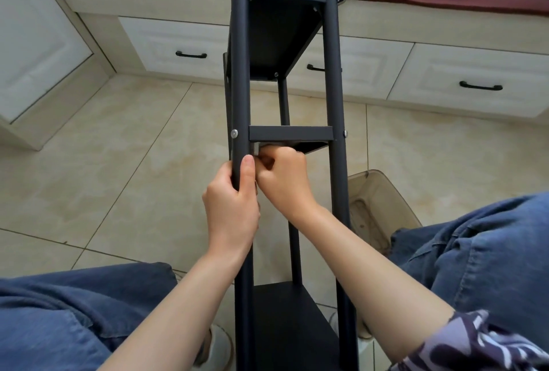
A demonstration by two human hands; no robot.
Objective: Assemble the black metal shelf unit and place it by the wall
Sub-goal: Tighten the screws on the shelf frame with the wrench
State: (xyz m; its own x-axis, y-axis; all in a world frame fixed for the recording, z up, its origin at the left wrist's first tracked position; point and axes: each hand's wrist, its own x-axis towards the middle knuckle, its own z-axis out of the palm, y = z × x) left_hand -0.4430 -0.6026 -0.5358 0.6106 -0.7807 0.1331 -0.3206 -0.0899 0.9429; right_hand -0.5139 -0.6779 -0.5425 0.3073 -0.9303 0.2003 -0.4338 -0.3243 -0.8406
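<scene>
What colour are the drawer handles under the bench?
The drawer handles are black; the head view shows them best.

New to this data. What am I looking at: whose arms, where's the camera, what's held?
No robot here: these are a person's two bare hands. The single picture comes from a camera worn on the head, looking forward and down, so the arms enter from the bottom and the knees in jeans sit at either side. Between the knees is the black shelf unit, running away from the viewer towards the drawers. The left hand grips its left post just below a bolt. The right hand is curled under the middle shelf beside that post; whether it holds a tool or a fastener is hidden. On the tiled floor, by the right knee, is a clear bin.
</scene>
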